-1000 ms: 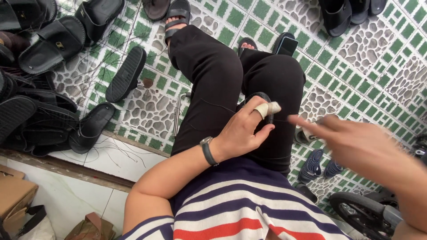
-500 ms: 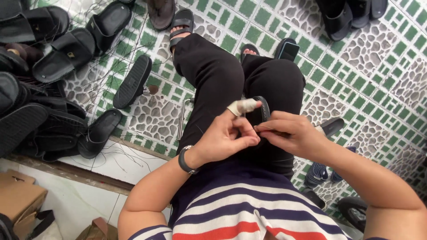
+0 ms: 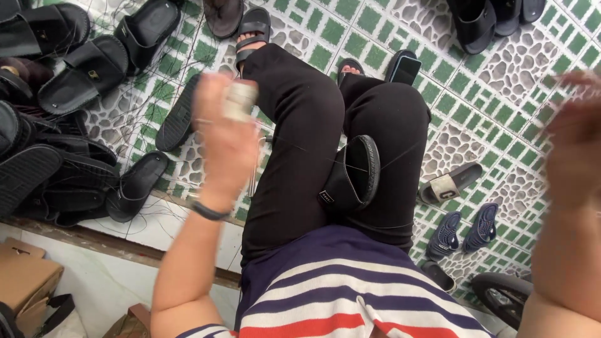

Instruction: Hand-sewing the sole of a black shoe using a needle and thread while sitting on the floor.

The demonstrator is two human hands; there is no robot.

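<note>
Here, your left hand is raised well above your left thigh, blurred, with a pale wrapping on one finger and a dark band on the wrist; the fingers look bunched together, though the blur hides whether they pinch anything. Your right hand is flung out to the far right edge, also blurred, fingers spread apart and holding nothing that shows. Between the two hands a thin thread runs taut across your knees, one end toward the left hand, the other passing over to the right side, and it meets the black sandal that rests wedged between your thighs, sole edge up, touched by neither hand. You sit in black trousers and a striped shirt over a green and white tiled floor. A heap of black sandals lies to your left, with loose threads strewn over the tiles near it. A dark phone lies beside your right foot. A slide with a pale strap and a pair of small dark blue shoes lie to the right of your legs, well apart from the hands. A cardboard box sits at the lower left.
</note>
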